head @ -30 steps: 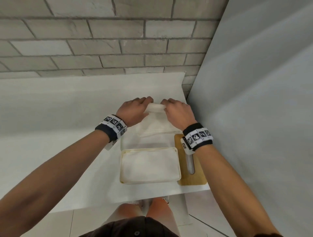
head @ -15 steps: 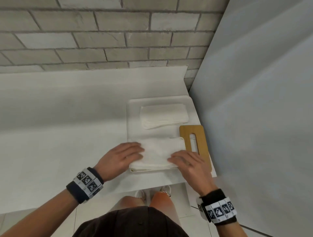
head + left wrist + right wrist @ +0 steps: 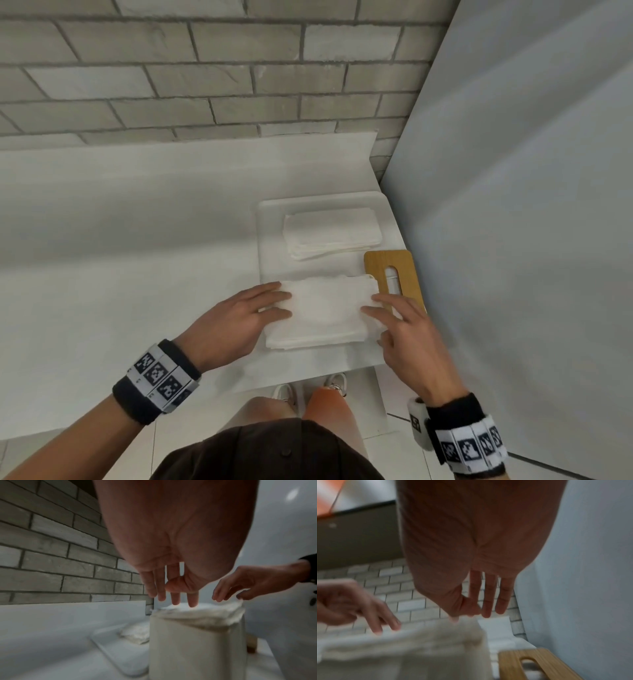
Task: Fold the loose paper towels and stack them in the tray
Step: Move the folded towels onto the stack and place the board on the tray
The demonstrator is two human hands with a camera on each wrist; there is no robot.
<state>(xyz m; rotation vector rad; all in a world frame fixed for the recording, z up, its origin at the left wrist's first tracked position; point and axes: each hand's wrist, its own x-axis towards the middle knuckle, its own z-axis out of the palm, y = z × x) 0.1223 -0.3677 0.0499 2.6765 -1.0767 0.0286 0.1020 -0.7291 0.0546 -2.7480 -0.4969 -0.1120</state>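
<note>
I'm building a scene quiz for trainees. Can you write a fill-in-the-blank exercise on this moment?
1. Both hands rest on paper towels filling a tall white ____.
2. The wall behind the counter is ____.
3. The slotted wooden lid lies to the ____ of the left hand.
4. The far folded stack lies on a flat ____.

Missing words: box; brick; right; tray

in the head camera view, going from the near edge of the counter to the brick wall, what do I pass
Paper towels in the box under both hands, then the folded towel stack on the flat tray, then bare white counter.

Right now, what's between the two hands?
Head view: the folded paper towel on the near stack; left hand touches its left end, right hand its right end.
</note>
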